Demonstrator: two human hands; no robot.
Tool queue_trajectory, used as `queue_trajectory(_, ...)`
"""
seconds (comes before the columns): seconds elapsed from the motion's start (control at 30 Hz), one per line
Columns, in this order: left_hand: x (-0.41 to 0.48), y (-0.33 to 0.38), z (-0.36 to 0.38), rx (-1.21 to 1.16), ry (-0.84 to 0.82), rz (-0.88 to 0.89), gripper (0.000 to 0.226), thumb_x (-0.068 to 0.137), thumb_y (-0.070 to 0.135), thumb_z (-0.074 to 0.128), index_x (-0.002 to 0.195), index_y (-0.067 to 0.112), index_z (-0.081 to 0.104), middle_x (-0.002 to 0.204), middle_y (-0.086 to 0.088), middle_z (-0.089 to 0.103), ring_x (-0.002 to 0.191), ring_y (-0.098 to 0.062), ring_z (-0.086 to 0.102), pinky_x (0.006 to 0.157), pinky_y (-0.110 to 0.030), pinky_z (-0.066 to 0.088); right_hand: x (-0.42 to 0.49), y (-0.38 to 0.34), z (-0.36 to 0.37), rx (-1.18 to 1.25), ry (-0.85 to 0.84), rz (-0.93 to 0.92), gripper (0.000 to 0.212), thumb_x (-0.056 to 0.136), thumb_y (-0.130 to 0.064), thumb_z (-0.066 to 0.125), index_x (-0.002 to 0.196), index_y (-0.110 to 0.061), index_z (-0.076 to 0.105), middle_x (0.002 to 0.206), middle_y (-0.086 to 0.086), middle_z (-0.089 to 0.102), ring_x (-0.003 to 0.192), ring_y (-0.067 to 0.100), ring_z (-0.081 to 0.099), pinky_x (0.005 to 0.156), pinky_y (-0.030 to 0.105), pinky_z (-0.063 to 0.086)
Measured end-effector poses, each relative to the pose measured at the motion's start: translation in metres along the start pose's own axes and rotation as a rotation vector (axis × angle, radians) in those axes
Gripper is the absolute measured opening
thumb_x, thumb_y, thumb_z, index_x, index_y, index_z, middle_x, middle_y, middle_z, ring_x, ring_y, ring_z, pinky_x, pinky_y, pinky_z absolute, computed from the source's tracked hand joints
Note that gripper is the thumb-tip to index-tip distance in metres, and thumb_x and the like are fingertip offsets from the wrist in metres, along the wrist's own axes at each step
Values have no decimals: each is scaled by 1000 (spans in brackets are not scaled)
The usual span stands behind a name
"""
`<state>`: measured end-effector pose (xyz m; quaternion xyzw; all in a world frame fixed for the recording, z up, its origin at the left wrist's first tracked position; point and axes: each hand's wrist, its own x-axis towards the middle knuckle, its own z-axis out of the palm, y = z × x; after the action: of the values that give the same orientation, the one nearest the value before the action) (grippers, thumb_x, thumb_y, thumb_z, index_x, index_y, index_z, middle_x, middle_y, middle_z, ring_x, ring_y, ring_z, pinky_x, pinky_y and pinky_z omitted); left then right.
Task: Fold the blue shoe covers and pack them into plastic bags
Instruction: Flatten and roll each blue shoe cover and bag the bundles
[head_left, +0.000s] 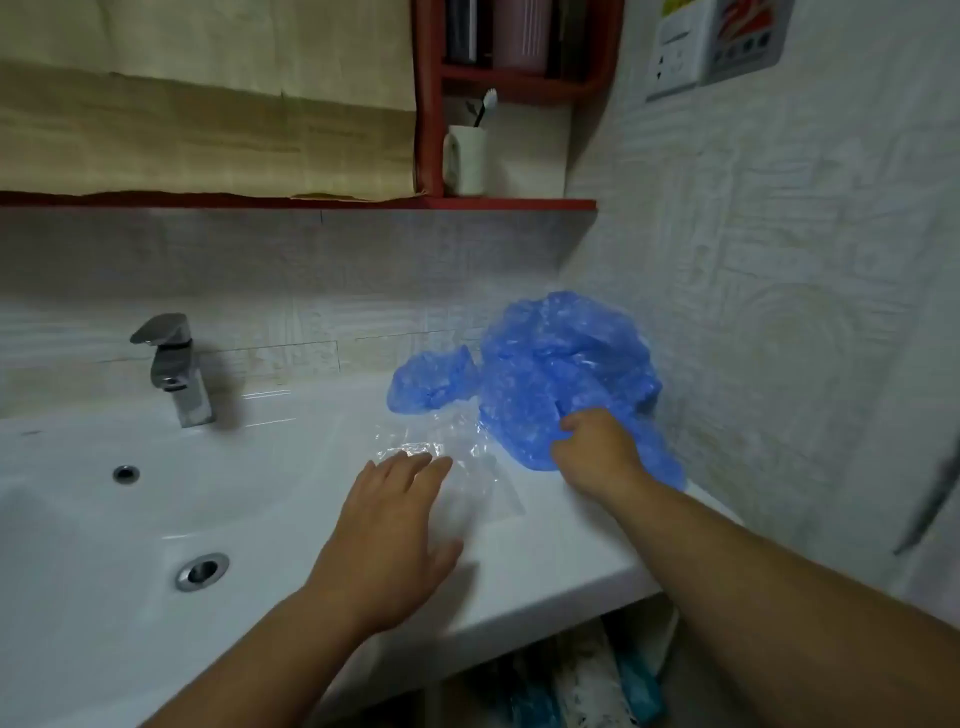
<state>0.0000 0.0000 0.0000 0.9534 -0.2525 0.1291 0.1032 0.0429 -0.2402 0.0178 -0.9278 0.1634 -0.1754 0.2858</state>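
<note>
A crumpled heap of blue shoe covers (561, 364) lies on the right end of the white washbasin counter (545, 561), against the wall. A smaller blue cover (431, 382) sits just left of the heap. Clear plastic bags (467, 457) lie flat on the counter in front of them. My right hand (597, 449) reaches into the lower edge of the heap, its fingers curled into the blue plastic. My left hand (395, 525) is spread flat, fingers straight, with its fingertips at the near edge of the clear bags.
The basin bowl with drain (201, 570) and overflow hole (126, 473) fills the left. A chrome tap (174, 371) stands behind it. A red shelf holds a white cup with a toothbrush (467, 156). A tiled wall closes the right side.
</note>
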Motion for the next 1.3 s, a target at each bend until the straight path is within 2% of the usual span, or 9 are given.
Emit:
queue_trajectory(0.17,11,-14,23,-48,43,72,66,77,49,55,138,28,47,140,1,48,130,-25,44,111,-40,38,21,-3,27,-60,-49,13,16,89,-17,59,101,-10,65,122,15,48,116,36,53,90,27,41)
queue_trajectory(0.33,13,-17,18,62,33,73,53,71,59,45,115,36,63,124,6,58,108,-22,60,84,-39,52,26,2,41,-178,-36,-26,39,95,-22,55,130,-4,54,134,13,53,126,29,48,102,28,37)
queue_trajectory(0.47,19,-9,22,99,-218,22,81,73,70,18,144,36,38,152,9,31,138,-21,33,112,-41,24,30,3,25,-40,74,-85,28,83,-10,62,110,-4,58,119,12,57,110,29,55,83,25,38)
queue_trajectory(0.63,30,-5,23,59,-229,-7,74,93,60,45,155,31,17,165,4,10,150,-16,11,122,-39,1,15,7,8,78,-25,-58,33,84,-15,64,117,-12,66,123,8,63,113,30,58,92,26,44)
queue_trajectory(0.8,20,-5,26,-53,-10,44,64,90,56,50,148,34,33,163,7,13,147,-16,20,121,-29,9,-2,23,30,-364,-186,-197,45,86,-17,53,132,-19,56,137,8,52,130,27,42,114,27,25)
queue_trajectory(0.97,12,2,20,-244,150,80,53,85,46,55,136,33,50,148,13,34,135,-8,37,113,-18,26,-2,16,16,-195,81,-257,26,82,-8,56,107,-9,61,120,8,57,115,27,50,97,28,38)
queue_trajectory(1.07,13,15,12,-423,267,8,36,87,35,65,123,31,58,126,18,49,113,3,50,95,-3,31,-12,-3,-16,87,149,-263,21,85,-8,60,105,-10,65,116,2,58,111,23,54,93,28,41)
queue_trajectory(1.17,10,32,-2,-813,251,-234,12,90,32,68,99,25,69,98,14,69,88,-1,66,82,-18,47,-41,-22,-47,333,65,-293,34,87,-6,63,120,-14,68,122,-7,60,114,9,57,95,14,37)
queue_trajectory(1.3,6,44,-21,-1787,-149,-610,56,85,53,58,106,2,69,99,-16,74,86,-26,70,92,-41,52,-92,-37,-68,563,-255,-405,36,85,0,68,117,-18,71,118,-17,65,108,-11,58,89,3,40)
